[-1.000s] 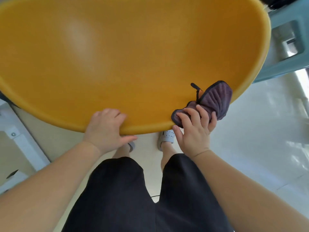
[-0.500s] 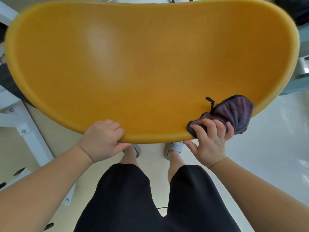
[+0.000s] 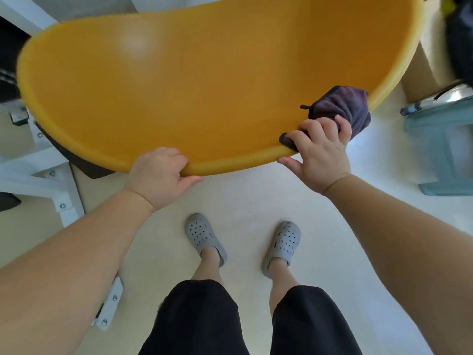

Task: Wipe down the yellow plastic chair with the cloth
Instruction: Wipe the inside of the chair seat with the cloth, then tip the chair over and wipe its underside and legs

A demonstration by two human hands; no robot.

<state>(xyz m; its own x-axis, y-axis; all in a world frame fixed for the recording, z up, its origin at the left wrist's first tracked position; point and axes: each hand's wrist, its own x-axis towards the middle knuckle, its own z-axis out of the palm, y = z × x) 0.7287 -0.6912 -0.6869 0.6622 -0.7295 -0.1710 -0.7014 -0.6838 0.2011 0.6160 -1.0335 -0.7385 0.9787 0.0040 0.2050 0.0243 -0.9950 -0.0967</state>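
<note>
The yellow plastic chair (image 3: 199, 80) fills the upper part of the view, its curved shell facing me and its near rim running from left to right. My left hand (image 3: 158, 175) grips that rim near the middle, fingers curled over the top and thumb underneath. My right hand (image 3: 322, 147) holds a dark purple cloth (image 3: 343, 106) against the rim at the right end, fingers curled over the cloth and the edge. Part of the cloth lies under my fingers.
White metal table legs (image 3: 61, 190) with bolts stand at the left. A pale blue stool or frame (image 3: 440, 139) sits at the right, with a dark object (image 3: 460, 39) above it. My feet in grey clogs (image 3: 204, 237) stand on the pale floor below the chair.
The chair has moved up and away in the view, so my legs and feet now show. My right hand and the cloth have slid further right along the rim. My left hand keeps its grip.
</note>
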